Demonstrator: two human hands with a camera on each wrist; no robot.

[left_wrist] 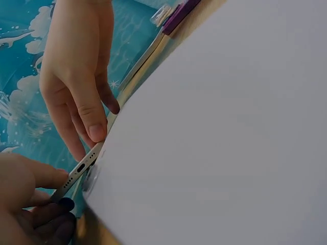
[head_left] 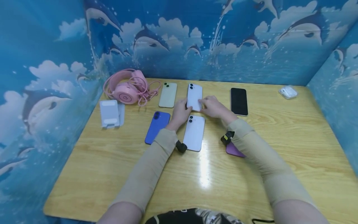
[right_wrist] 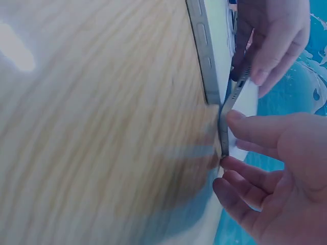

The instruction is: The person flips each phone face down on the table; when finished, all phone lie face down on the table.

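A pale lavender-white phone (head_left: pixel 195 95) lies back-up at the middle rear of the table, camera lenses at its top left. My left hand (head_left: pixel 180 112) grips its lower left edge, thumb along the near side. On the opposite edge, my right hand (head_left: pixel 214 107) pinches it between thumb and fingers, as the right wrist view shows around the phone's side (right_wrist: pixel 225 133). The left wrist view shows its port end (left_wrist: pixel 80 167) between both hands. A second pale phone (head_left: pixel 194 133) lies just nearer, filling much of the left wrist view.
Left of the hands are a blue phone (head_left: pixel 157 127), a pale green phone (head_left: pixel 168 95), pink headphones (head_left: pixel 126 93) and a white stand-like item (head_left: pixel 109 113). Rightward lie a black-screened phone (head_left: pixel 239 101), a small clear-wrapped white item (head_left: pixel 288 92) and a purple phone (head_left: pixel 234 150), partly under my right forearm.
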